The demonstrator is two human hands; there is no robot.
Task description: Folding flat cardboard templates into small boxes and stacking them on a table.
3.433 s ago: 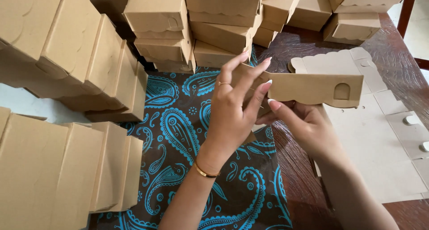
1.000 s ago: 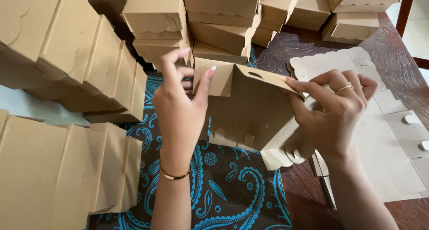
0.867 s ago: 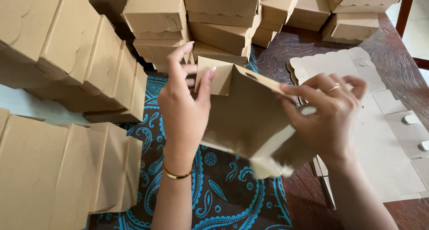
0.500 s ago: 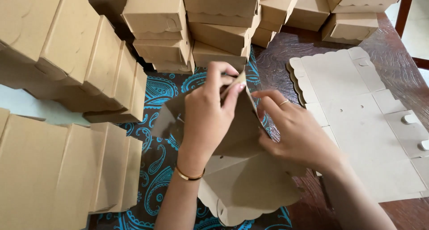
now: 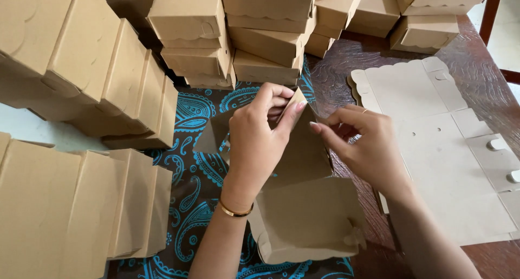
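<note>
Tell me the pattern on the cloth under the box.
Blue paisley on dark brown cloth, clearest in the head view.

I see a dark brown carved wooden table (image 5: 476,78). A dark cloth with blue paisley pattern (image 5: 189,187) covers its left part. Stacks of folded brown cardboard boxes (image 5: 254,35) stand along the far edge and at left. A stack of flat, unfolded scallop-edged cardboard blanks (image 5: 439,149) lies on the bare wood at right.

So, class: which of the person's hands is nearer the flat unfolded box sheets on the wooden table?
Right. The right hand is beside the flat sheets; the left hand is farther away.
</note>
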